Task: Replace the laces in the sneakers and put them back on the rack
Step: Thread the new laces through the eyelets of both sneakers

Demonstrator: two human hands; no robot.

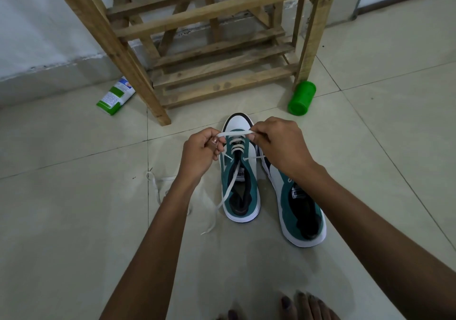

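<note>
Lacing step: left hand [201,150] and right hand [276,141] are pinching the white lace [234,133] over the left sneaker [240,169]; next, threading remaining eyelets; 1 sneaker [299,211] is waiting.

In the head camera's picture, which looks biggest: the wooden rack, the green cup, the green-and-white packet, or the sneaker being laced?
Largest to smallest as they appear:
1. wooden rack
2. sneaker being laced
3. green-and-white packet and green cup, which look about alike, so no ranking between them.
</note>
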